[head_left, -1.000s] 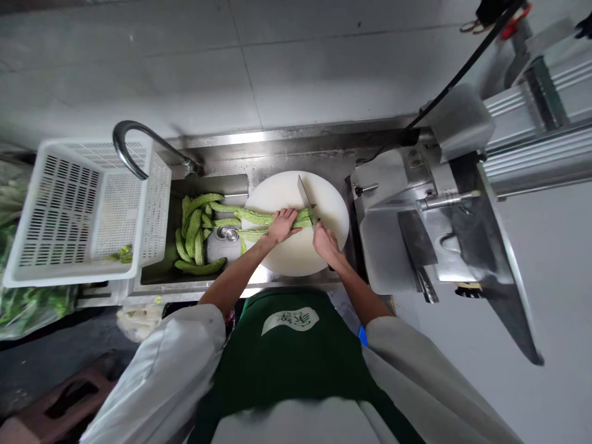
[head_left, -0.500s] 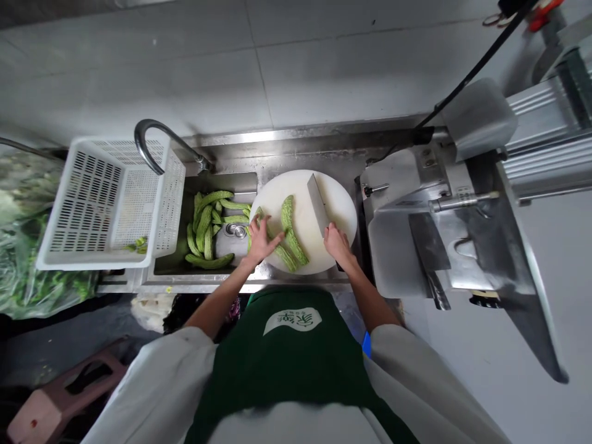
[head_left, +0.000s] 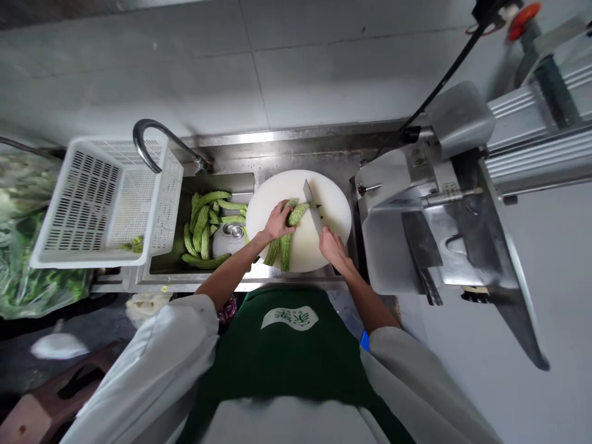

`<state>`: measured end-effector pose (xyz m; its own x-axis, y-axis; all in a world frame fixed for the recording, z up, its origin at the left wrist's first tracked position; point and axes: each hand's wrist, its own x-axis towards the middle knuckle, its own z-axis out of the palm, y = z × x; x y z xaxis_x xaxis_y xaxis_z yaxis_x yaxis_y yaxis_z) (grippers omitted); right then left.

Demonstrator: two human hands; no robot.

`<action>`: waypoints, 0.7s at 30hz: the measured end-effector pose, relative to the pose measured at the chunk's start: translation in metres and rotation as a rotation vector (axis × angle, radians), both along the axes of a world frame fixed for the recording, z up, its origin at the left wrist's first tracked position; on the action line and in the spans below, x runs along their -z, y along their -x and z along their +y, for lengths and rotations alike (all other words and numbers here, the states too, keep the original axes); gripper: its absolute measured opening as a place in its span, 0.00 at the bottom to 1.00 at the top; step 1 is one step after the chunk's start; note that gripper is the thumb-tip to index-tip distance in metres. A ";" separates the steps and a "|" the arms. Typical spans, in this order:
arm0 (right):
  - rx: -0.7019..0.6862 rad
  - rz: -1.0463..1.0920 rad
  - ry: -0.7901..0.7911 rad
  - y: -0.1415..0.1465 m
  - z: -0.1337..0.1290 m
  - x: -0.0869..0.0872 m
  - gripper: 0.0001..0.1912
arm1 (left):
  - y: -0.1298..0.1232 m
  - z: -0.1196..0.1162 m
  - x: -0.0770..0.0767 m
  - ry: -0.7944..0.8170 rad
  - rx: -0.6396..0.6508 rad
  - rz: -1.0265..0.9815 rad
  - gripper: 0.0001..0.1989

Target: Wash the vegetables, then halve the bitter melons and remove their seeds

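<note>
My right hand (head_left: 332, 246) is closed around the handle of a cleaver (head_left: 312, 205), whose blade stands on edge over the round white cutting board (head_left: 319, 262). On the board my left hand (head_left: 279, 222) grips bumpy green bitter melons (head_left: 297, 214), fingers curled over them. Their right ends lie close to the blade; whether they touch it I cannot tell. Below the palm, other lengths of bitter melon (head_left: 285, 253) stick out toward me. Small dark bits lie right of the blade. More whole bitter melons (head_left: 201, 228) lie in the sink to the left.
A white plastic basket (head_left: 155, 228) with a few green scraps sits over the sink's left side, beneath a curved faucet (head_left: 147, 126). To the right stands a metal slicing machine (head_left: 388, 246) with a second cleaver (head_left: 422, 240) lying on it. Bagged greens (head_left: 69, 283) are at far left.
My left hand has moved right and away from me, gathering the bitter melons beside the blade. The cleaver stays in my right hand, slightly further left in view.
</note>
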<state>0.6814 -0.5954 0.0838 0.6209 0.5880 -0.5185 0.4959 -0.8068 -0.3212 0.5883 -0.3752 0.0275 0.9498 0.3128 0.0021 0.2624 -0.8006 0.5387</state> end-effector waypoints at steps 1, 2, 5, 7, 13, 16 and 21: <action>-0.006 -0.007 0.007 0.001 -0.002 -0.001 0.17 | -0.002 -0.003 0.000 -0.024 -0.035 0.012 0.30; -0.014 -0.014 0.013 0.002 -0.003 -0.002 0.17 | -0.004 -0.007 0.000 -0.048 -0.072 0.023 0.29; -0.054 -0.038 0.034 -0.001 -0.008 -0.009 0.18 | -0.006 -0.010 0.001 -0.054 -0.057 0.022 0.27; -0.091 -0.052 0.048 -0.002 -0.012 -0.016 0.18 | -0.001 -0.008 0.002 -0.001 0.035 -0.001 0.26; -0.165 -0.079 0.075 0.013 -0.026 -0.041 0.20 | 0.016 -0.002 0.005 0.108 0.018 -0.039 0.24; -0.189 -0.047 0.098 0.011 -0.027 -0.044 0.20 | 0.014 -0.003 0.006 0.133 0.019 -0.051 0.24; -0.234 0.029 0.048 -0.017 -0.011 -0.032 0.18 | 0.010 -0.001 0.006 0.162 0.020 -0.047 0.24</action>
